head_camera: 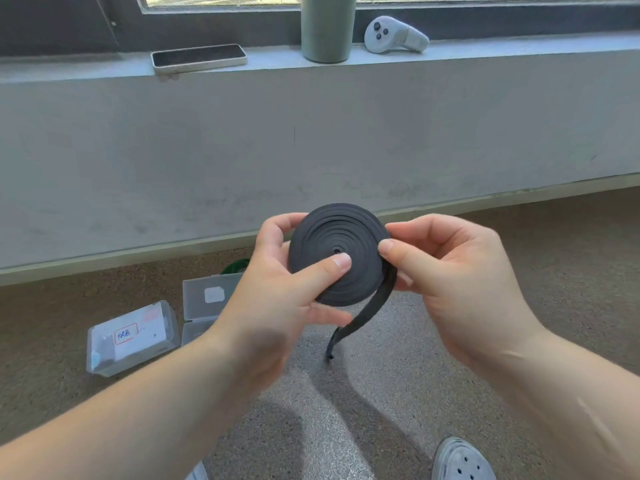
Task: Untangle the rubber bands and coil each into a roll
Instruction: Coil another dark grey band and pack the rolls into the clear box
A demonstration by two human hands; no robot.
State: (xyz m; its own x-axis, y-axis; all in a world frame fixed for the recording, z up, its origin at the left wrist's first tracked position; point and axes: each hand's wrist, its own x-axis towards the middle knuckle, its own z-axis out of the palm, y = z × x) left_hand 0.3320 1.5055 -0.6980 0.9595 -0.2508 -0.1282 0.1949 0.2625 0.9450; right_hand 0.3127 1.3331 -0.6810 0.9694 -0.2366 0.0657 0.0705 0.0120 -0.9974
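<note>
Coiling, near done | left hand [277, 292] pinches black roll [337, 258]; right hand [446, 278] grips its rim | next: wind in short loose tail [356, 322]

Speckled floor [346, 393] carried lidded clear plastic box [133, 337] with handwritten label at 8 o'clock. Second clear box [207, 299] stood just behind it, toward 9 o'clock. Green item [237, 266] lay behind that, partly hidden. Grey shoe [462, 460] at 5 o'clock. Window sill [104, 65] held phone [199, 57] at 11 o'clock, bottle [327, 27] at 12, controller [394, 35] at 1.
</note>
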